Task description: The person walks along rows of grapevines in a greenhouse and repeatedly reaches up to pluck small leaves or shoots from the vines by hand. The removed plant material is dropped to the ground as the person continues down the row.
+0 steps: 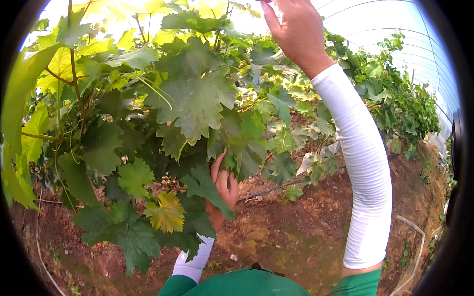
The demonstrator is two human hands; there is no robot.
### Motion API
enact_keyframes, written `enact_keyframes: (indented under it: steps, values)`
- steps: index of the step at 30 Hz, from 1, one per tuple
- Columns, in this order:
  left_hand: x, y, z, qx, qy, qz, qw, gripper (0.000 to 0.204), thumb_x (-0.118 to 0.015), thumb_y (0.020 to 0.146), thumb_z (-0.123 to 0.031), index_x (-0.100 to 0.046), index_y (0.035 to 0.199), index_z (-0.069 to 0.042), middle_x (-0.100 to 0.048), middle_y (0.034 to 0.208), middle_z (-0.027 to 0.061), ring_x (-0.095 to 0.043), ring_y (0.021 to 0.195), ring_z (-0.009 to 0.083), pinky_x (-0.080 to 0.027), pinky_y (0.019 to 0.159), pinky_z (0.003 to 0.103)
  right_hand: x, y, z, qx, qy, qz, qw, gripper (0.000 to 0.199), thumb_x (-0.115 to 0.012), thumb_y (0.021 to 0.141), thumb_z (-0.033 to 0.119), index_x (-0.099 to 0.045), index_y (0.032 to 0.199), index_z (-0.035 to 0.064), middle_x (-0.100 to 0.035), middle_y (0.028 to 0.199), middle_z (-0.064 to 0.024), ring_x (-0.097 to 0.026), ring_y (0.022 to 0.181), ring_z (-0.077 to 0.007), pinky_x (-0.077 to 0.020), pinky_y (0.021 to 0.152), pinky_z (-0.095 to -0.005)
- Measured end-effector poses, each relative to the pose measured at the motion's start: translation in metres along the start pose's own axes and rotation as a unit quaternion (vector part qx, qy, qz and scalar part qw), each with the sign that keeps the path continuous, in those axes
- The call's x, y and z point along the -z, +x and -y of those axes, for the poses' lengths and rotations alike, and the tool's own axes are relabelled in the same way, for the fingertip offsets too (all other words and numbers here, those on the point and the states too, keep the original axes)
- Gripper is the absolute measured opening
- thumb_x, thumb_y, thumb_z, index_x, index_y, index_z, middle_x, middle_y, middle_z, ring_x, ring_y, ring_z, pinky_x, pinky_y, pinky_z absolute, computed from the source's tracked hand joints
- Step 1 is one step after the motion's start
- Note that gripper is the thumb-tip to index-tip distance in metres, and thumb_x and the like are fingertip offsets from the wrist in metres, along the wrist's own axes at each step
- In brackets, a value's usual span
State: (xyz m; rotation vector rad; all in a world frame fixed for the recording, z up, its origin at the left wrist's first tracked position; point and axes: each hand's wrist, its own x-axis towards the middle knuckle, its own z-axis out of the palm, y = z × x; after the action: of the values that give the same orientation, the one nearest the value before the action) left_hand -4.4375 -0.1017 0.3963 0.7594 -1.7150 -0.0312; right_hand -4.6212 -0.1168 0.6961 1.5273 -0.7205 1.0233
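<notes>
My right hand is raised at the top edge, past the grapevine's large lobed leaves. Its thumb shows, but the picture cuts off the fingertips; a sliver of something dark bluish shows at the thumb tip, too little to name. Lower down, my left hand reaches up into the foliage, its fingers bent and partly covered by leaves. What they close on is hidden. Beside the left wrist hangs a dark green leaf, and a yellowing leaf hangs to its left. White sleeves cover both forearms.
More vines run along the right under a curved frame with thin wires. A dark hose crosses the reddish soil behind the left hand. A pale hose curves over the ground at right.
</notes>
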Motion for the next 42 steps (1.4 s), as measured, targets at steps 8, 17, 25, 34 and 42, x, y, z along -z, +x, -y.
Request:
enact_keyframes:
  steps: [8, 17, 25, 34, 42]
  values:
    - [0.002, -0.002, 0.004, 0.001, 0.008, -0.01, 1.0, 0.009, -0.055, 0.086, 0.001, -0.055, 0.093, 0.007, -0.052, 0.14, 0.0198, -0.056, 0.111, 0.0392, -0.046, 0.093, 0.044, -0.059, 0.041, 0.004, 0.223, -0.188, 0.044, 0.956, 0.012, -0.064, 0.087, 0.017, -0.071, 0.097, 0.015, -0.066, 0.103, -0.0003, -0.058, 0.109, -0.0186, -0.0432, 0.098, -0.0393]
    - [-0.002, -0.004, 0.008, -0.013, 0.001, 0.002, 1.0, 0.026, -0.048, 0.089, 0.004, -0.056, 0.113, 0.011, -0.049, 0.142, 0.0216, -0.055, 0.119, 0.035, -0.047, 0.097, 0.04, -0.051, 0.027, -0.019, 0.209, -0.2, 0.041, 0.957, 0.011, -0.062, 0.086, 0.016, -0.071, 0.092, 0.0165, -0.069, 0.113, 0.0009, -0.055, 0.118, -0.0174, -0.0362, 0.109, -0.0409]
    - [-0.005, -0.004, 0.013, -0.021, -0.015, -0.012, 1.0, 0.024, -0.049, 0.09, 0.003, -0.055, 0.111, 0.01, -0.048, 0.142, 0.0211, -0.054, 0.121, 0.0372, -0.045, 0.098, 0.042, -0.039, 0.028, -0.026, 0.197, -0.212, 0.027, 0.957, 0.01, -0.06, 0.088, 0.018, -0.07, 0.089, 0.017, -0.071, 0.106, 0.0015, -0.059, 0.112, -0.0179, -0.038, 0.105, -0.0407]
    - [-0.003, 0.0, -0.002, -0.005, 0.031, 0.02, 0.999, 0.021, -0.051, 0.089, 0.002, -0.056, 0.108, 0.009, -0.048, 0.143, 0.0198, -0.054, 0.12, 0.0377, -0.044, 0.099, 0.043, -0.035, 0.02, -0.029, 0.189, -0.161, 0.049, 0.967, 0.009, -0.063, 0.086, 0.023, -0.069, 0.085, 0.0154, -0.071, 0.092, 0.0014, -0.061, 0.105, -0.0198, -0.041, 0.1, -0.0419]
    - [-0.005, -0.003, -0.001, -0.005, 0.047, 0.012, 0.999, 0.014, -0.052, 0.087, 0.002, -0.055, 0.099, 0.009, -0.051, 0.141, 0.0207, -0.058, 0.114, 0.0388, -0.047, 0.095, 0.041, -0.035, 0.014, -0.02, 0.186, -0.152, 0.059, 0.969, 0.014, -0.064, 0.083, 0.027, -0.069, 0.085, 0.0137, -0.07, 0.088, 0.0013, -0.061, 0.1, -0.02, -0.0426, 0.097, -0.0427]
